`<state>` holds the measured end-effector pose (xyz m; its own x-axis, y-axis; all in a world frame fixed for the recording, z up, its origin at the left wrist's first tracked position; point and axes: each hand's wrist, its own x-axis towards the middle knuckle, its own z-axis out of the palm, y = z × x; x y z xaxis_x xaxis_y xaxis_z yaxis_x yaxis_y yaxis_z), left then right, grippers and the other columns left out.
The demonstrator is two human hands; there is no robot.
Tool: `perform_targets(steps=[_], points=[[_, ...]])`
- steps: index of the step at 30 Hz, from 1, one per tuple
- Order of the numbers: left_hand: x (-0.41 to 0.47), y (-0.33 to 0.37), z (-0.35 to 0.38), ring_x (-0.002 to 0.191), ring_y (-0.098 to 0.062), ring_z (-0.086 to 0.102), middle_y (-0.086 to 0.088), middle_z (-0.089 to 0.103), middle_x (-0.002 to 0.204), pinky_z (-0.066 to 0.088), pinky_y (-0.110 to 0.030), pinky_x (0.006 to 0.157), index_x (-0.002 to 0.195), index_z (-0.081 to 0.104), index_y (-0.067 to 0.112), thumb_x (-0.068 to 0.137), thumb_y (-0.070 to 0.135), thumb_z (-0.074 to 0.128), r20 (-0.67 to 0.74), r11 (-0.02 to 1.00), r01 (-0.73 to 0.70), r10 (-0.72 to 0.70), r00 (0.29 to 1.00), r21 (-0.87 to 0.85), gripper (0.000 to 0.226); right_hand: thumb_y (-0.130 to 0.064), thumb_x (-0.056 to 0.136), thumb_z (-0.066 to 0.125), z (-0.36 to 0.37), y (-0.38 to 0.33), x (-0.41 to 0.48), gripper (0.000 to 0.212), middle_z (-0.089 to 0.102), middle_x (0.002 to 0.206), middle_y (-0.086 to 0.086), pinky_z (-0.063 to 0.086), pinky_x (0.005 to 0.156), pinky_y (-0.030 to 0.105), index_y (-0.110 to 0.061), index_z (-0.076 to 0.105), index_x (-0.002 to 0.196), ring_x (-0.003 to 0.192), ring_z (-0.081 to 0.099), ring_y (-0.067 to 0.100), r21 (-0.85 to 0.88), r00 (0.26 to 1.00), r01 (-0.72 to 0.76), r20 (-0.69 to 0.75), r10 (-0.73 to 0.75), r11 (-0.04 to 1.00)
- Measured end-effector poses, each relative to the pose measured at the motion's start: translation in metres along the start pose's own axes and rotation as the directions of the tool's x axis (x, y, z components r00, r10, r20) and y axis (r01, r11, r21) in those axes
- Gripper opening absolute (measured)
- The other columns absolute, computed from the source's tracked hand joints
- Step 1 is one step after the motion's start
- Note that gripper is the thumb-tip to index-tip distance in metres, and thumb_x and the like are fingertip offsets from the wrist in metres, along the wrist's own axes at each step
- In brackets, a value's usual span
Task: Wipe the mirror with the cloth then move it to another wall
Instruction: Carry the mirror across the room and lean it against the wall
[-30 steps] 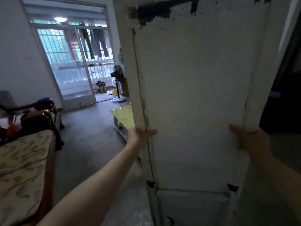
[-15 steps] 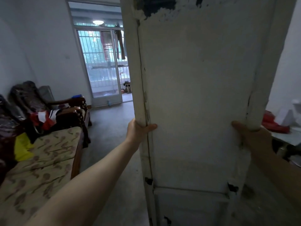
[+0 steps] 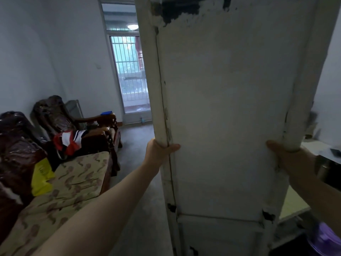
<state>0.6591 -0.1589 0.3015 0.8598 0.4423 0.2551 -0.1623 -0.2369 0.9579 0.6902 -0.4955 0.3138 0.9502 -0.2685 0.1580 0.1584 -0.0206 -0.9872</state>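
Observation:
The tall mirror (image 3: pixel 227 111) fills the middle and right of the view, upright, with its worn white back panel facing me and dark patches of peeled paint along the top. My left hand (image 3: pixel 160 147) grips its left frame edge at mid height, thumb laid on the back panel. My right hand (image 3: pixel 289 157) holds the right frame edge at about the same height. The glass side is hidden. No cloth is in view.
A wooden sofa (image 3: pixel 60 183) with a patterned cushion, piled clothes and a yellow bag lines the left wall. A barred glass door (image 3: pixel 130 74) stands at the far end across bare grey floor (image 3: pixel 140 163). A table (image 3: pixel 321 150) sits at the right, a purple object (image 3: pixel 324 241) below.
My view and the mirror have swung left: the sofa and left wall came further into view, and the barred door slid behind the mirror's left edge. Both hands kept their grip.

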Motion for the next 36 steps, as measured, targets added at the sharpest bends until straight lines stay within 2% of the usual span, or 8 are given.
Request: perform_targets(steps=[2, 5, 8, 15, 20, 25, 29, 36], points=[[0.035, -0.01, -0.011, 0.083, -0.02, 0.07, -0.004, 0.073, 0.092, 0.057, -0.03, 0.071, 0.083, 0.069, 0.022, 0.056, 0.018, 0.089, -0.005, 1.0, 0.001, -0.001, 1.0, -0.014, 0.034, -0.042, 0.063, 0.082, 0.039, -0.007, 0.008, 0.054, 0.064, 0.102, 0.003, 0.053, 0.084, 0.041, -0.016, 0.063, 0.107, 0.088, 0.061, 0.026, 0.023, 0.999, 0.033, -0.01, -0.033, 0.999], [0.1, -0.031, -0.028, 0.074, -0.008, 0.067, 0.002, 0.07, 0.085, 0.054, -0.016, 0.06, 0.086, 0.067, 0.018, 0.064, 0.01, 0.085, 0.015, 0.998, -0.016, 0.016, 1.0, -0.053, 0.03, -0.023, 0.075, 0.077, 0.1, -0.001, 0.044, 0.048, 0.061, 0.105, 0.005, 0.054, 0.071, 0.027, -0.007, 0.06, 0.117, 0.081, 0.059, 0.02, 0.023, 0.996, 0.065, -0.055, -0.064, 0.998], [0.164, -0.052, -0.044, 0.071, -0.005, 0.065, 0.008, 0.068, 0.081, 0.051, -0.01, 0.054, 0.084, 0.066, 0.019, 0.064, 0.006, 0.084, 0.027, 0.996, 0.007, -0.005, 1.0, -0.086, 0.03, -0.023, 0.074, 0.077, 0.158, 0.008, 0.076, 0.044, 0.062, 0.103, 0.004, 0.049, 0.082, 0.034, -0.012, 0.061, 0.114, 0.085, 0.06, 0.023, 0.013, 0.995, 0.065, -0.074, -0.063, 0.998], [0.353, -0.109, -0.057, 0.061, 0.005, 0.065, 0.009, 0.068, 0.078, 0.051, -0.012, 0.054, 0.079, 0.066, 0.021, 0.063, 0.005, 0.085, 0.075, 0.997, 0.015, -0.008, 0.997, -0.081, 0.029, -0.025, 0.073, 0.079, 0.3, 0.039, 0.193, 0.041, 0.063, 0.102, 0.003, 0.05, 0.081, 0.035, -0.015, 0.063, 0.109, 0.089, 0.06, 0.024, -0.037, 0.988, 0.04, -0.147, -0.046, 0.998], [0.387, -0.114, -0.066, 0.058, 0.009, 0.063, 0.009, 0.067, 0.079, 0.048, -0.008, 0.052, 0.09, 0.067, 0.012, 0.065, 0.003, 0.083, 0.075, 0.997, -0.034, 0.04, 0.996, -0.075, 0.031, -0.023, 0.073, 0.079, 0.329, 0.039, 0.213, 0.034, 0.065, 0.095, 0.008, 0.052, 0.062, 0.03, -0.011, 0.067, 0.103, 0.073, 0.059, 0.02, -0.014, 0.987, 0.059, -0.146, -0.061, 0.998], [0.494, -0.145, -0.069, 0.06, 0.01, 0.064, 0.01, 0.068, 0.08, 0.048, -0.008, 0.055, 0.095, 0.068, 0.008, 0.066, 0.001, 0.082, 0.067, 0.998, -0.041, 0.044, 0.997, -0.054, 0.032, -0.02, 0.074, 0.078, 0.417, 0.066, 0.3, 0.026, 0.065, 0.093, 0.006, 0.049, 0.075, 0.035, -0.017, 0.065, 0.096, 0.071, 0.059, 0.012, 0.0, 0.992, 0.081, -0.093, -0.08, 0.997], [0.577, -0.161, -0.079, 0.058, 0.008, 0.065, 0.007, 0.069, 0.078, 0.048, -0.009, 0.053, 0.095, 0.069, 0.005, 0.068, 0.001, 0.081, 0.041, 0.999, -0.013, 0.015, 0.999, -0.05, 0.029, -0.026, 0.071, 0.08, 0.487, 0.075, 0.365, 0.023, 0.067, 0.095, 0.005, 0.053, 0.079, 0.039, -0.02, 0.065, 0.088, 0.081, 0.063, 0.021, -0.019, 0.993, 0.06, -0.096, -0.061, 0.998], [0.718, -0.203, -0.103, 0.068, 0.004, 0.068, 0.011, 0.071, 0.082, 0.055, -0.017, 0.064, 0.091, 0.069, 0.016, 0.067, 0.003, 0.082, 0.022, 0.997, -0.002, 0.004, 1.0, -0.081, 0.03, -0.035, 0.063, 0.083, 0.609, 0.085, 0.456, 0.042, 0.068, 0.094, 0.005, 0.054, 0.082, 0.04, -0.018, 0.065, 0.097, 0.084, 0.064, 0.023, -0.03, 0.997, 0.071, -0.033, -0.072, 0.997]])
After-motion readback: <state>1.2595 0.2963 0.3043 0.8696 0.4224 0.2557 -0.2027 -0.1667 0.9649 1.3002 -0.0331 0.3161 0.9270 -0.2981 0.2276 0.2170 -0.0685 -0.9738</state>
